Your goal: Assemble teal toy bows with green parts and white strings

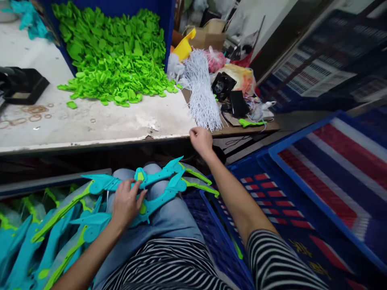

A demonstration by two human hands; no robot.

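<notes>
Two turquoise bow-shaped pieces (pixel 161 174) are lying side by side across the person's lap, their green strips reaching out at both ends. The left hand (pixel 127 201) is resting over their middles, fingers bent and thumb standing a little apart from the forefinger; I cannot tell whether it is gripping either one. Under them the jeans (pixel 181 219) are showing, and more pieces of the same colours (pixel 21 241) are crowding together at the person's left. Beyond the lap, the right hand (pixel 202 143) is hovering at the table edge, just by the near ends of a bundle of white strings (pixel 202 96), its fingers curling inward (whether they are pinching a strand, I cannot tell). On the table (pixel 121 125), a heap of bright green parts (pixel 117 60) is spilling from a blue bin (pixel 168 36), and rubber bands (pixel 34 117) are lying to its left. Right of the strings, a black fan (pixel 223 85) is sitting among clutter, while blue crates (pixel 263 161) are standing at the person's right.
</notes>
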